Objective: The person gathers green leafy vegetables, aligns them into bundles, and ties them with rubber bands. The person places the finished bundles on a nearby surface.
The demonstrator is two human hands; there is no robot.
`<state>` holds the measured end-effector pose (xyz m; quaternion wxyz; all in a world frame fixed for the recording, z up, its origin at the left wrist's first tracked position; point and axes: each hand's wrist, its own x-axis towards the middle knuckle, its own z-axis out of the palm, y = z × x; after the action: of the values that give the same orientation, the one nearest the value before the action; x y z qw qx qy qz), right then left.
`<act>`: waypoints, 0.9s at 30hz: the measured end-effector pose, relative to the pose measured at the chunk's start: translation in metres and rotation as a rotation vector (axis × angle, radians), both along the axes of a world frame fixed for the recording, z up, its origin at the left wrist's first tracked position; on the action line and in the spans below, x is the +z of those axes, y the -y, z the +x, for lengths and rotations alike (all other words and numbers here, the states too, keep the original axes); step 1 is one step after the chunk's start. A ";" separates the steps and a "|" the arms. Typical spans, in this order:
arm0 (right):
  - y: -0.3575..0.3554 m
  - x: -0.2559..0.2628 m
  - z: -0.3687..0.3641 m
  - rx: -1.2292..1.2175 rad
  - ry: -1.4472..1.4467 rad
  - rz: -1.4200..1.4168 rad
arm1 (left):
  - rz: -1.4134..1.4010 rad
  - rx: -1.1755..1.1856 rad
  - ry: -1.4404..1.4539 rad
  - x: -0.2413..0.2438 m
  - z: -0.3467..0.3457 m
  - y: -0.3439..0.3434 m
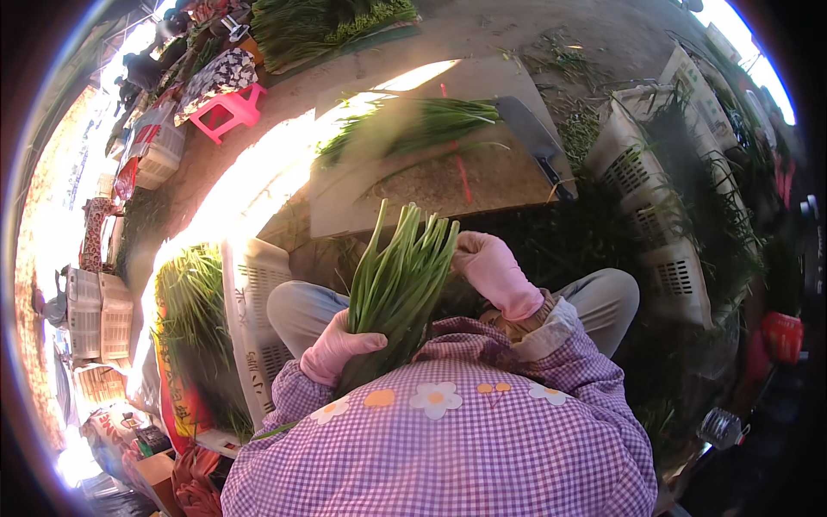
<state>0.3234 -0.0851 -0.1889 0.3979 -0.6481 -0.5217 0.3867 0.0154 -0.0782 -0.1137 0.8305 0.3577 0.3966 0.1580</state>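
My left hand [342,349], in a pink glove, is wrapped around the lower part of a thick bundle of green leafy stalks [400,284] resembling garlic chives. Their pale cut ends point up and away from me. Beside the bundle's upper right edge is my right hand [488,268], also gloved in pink. Its fingers curl inward near the stalks, and whether they pinch anything is hidden. Beyond my knees lies a cutting board [413,187] with a red line across it. More stalks [413,123] lie on the board, and a cleaver [526,129] rests at its right side.
At my left stands a white plastic crate [258,323] beside a heap of greens [194,323]. Stacked crates [646,187] holding greens rise at the right. A pink stool [229,113] and a large pile of greens [316,29] are farther off. A plastic bottle [720,428] lies lower right.
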 end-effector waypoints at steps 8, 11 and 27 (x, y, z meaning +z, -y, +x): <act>0.023 0.018 0.090 -0.318 0.802 0.147 | -0.042 0.112 0.104 0.015 -0.001 -0.001; 0.024 0.023 0.052 -0.034 -0.207 0.253 | -0.086 0.067 0.086 0.015 0.001 -0.005; -0.017 0.120 -0.001 0.137 -1.225 0.145 | 0.107 -0.331 0.317 0.020 0.046 -0.030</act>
<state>0.3228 -0.0686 -0.0691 0.6425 -0.2447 -0.2639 0.6765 0.0612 -0.0483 -0.0939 0.8769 0.4321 0.1881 0.0947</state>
